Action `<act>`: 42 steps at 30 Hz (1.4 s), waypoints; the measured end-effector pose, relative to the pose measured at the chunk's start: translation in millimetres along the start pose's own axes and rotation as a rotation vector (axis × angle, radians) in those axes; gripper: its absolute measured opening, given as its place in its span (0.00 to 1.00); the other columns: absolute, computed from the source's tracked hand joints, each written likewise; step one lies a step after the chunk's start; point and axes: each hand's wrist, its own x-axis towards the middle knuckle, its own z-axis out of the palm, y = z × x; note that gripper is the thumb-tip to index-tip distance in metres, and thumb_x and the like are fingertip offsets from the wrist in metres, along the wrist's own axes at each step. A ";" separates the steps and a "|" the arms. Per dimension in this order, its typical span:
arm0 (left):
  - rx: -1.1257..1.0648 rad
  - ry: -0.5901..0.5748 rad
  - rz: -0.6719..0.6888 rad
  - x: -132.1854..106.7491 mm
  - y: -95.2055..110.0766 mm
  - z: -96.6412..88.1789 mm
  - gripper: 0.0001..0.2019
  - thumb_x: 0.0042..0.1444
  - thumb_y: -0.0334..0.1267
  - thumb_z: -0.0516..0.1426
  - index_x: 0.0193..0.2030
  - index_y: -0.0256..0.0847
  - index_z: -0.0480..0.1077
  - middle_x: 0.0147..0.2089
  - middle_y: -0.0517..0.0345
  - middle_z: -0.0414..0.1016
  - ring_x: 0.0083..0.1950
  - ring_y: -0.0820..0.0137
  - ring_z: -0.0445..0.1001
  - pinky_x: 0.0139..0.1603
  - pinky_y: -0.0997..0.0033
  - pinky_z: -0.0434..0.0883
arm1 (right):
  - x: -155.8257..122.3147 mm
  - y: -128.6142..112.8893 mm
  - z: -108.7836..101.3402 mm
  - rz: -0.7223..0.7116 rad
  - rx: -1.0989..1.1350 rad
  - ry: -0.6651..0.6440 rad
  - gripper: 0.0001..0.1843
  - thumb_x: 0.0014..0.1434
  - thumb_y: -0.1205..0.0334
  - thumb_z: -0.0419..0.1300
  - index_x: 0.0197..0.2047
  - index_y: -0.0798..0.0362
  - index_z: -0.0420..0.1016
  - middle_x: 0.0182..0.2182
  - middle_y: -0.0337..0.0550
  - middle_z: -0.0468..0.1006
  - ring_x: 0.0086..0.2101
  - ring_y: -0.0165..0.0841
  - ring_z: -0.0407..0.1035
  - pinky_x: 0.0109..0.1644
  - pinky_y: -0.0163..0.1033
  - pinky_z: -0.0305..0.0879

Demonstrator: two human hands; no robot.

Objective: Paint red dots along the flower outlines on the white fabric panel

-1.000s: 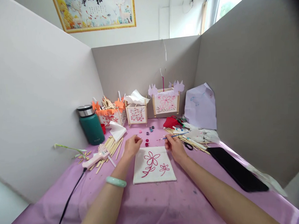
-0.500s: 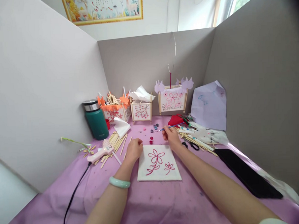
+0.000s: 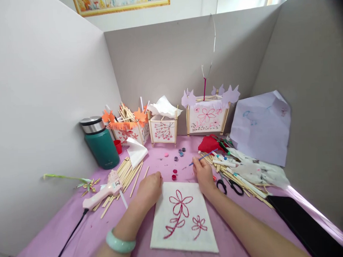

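My right hand (image 3: 204,176) is closed round a thin blue paintbrush (image 3: 205,155), its tip pointing left near two small open pots of red paint (image 3: 174,177). A white square panel (image 3: 164,235) with flowers outlined in dark red lies flat between my forearms. My left hand (image 3: 151,188) is closed at the panel's upper left corner, its fingers curled in; what they hold, if anything, is hidden. Beyond the red pots sit several small dark blue paint pots (image 3: 181,154) and a pink lid-like piece (image 3: 166,155).
On the left are a green bottle (image 3: 102,148), a pink glue gun (image 3: 104,192) and wooden sticks (image 3: 129,170). Decorated stick-framed boxes (image 3: 163,132) stand at the back. Scissors (image 3: 230,184), white markers (image 3: 225,163) and a black tablet-like slab (image 3: 303,221) lie right.
The view has tilted down and come closer. The brush tip has left the dark blue pots and is nearer the red ones. My left hand stays by the panel's corner.
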 end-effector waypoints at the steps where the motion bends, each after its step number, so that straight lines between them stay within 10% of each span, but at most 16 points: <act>1: 0.016 -0.014 0.010 -1.1 0.9 -0.9 0.12 0.64 0.35 0.42 0.42 0.38 0.66 0.39 0.48 0.76 0.42 0.61 0.74 0.40 0.64 0.66 | -1.8 2.2 -0.9 0.018 0.007 0.011 0.20 0.52 0.43 0.57 0.23 0.49 0.59 0.13 0.28 0.56 0.16 0.25 0.49 0.18 0.33 0.45; 24: 0.112 -0.169 -0.022 -4.0 8.9 -8.3 0.14 0.55 0.23 0.44 0.44 0.38 0.63 0.42 0.46 0.72 0.40 0.60 0.74 0.36 0.65 0.66 | 9.9 5.4 -1.0 -0.035 -0.179 -0.097 0.20 0.55 0.51 0.58 0.50 0.48 0.74 0.35 0.43 0.79 0.32 0.34 0.72 0.29 0.35 0.66; 42: -0.098 0.014 -0.056 -8.9 -3.1 -3.7 0.12 0.60 0.33 0.45 0.41 0.39 0.70 0.42 0.48 0.75 0.45 0.63 0.74 0.43 0.68 0.65 | 9.8 5.2 -9.9 0.065 0.054 -0.018 0.25 0.50 0.39 0.58 0.31 0.55 0.72 0.20 0.38 0.73 0.14 0.25 0.62 0.14 0.30 0.53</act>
